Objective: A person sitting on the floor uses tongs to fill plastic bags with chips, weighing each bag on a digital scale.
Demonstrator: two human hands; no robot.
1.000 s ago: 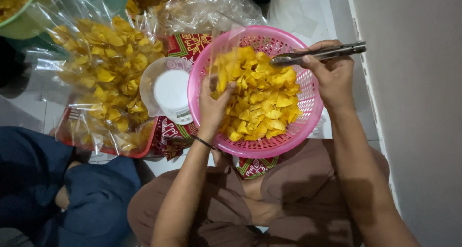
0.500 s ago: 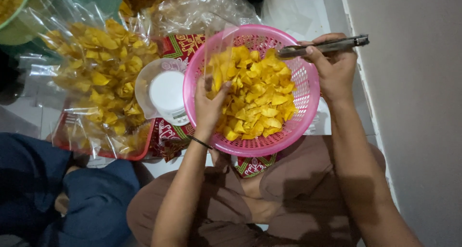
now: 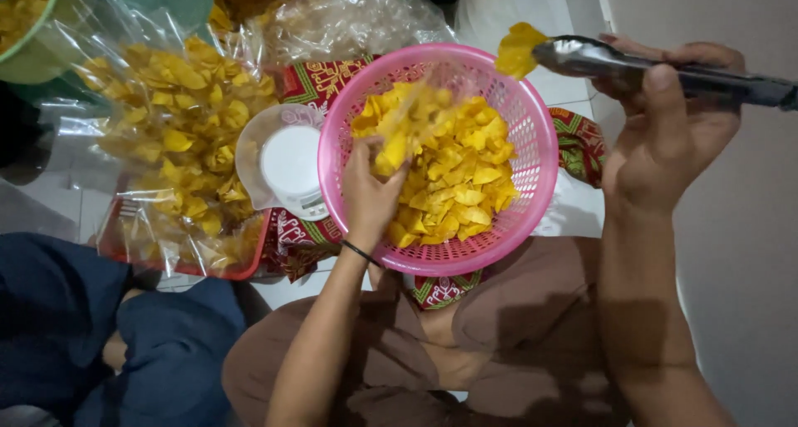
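Note:
A round pink basket full of yellow chips rests in front of me over a patterned cloth. My left hand reaches into the basket and holds a small clear plastic bag with some chips inside. My right hand is raised above the basket's right rim, gripping metal tongs. The tongs' tip pinches one yellow chip in the air over the far rim.
A white digital scale under a clear cup stands left of the basket. Large clear bags of chips lie on a red tray at left. A person in dark blue sits lower left. A wall runs along the right.
My right hand has lifted up and to the right with the tongs, which now carry a chip. The clear bag in my left hand has tilted over the chips.

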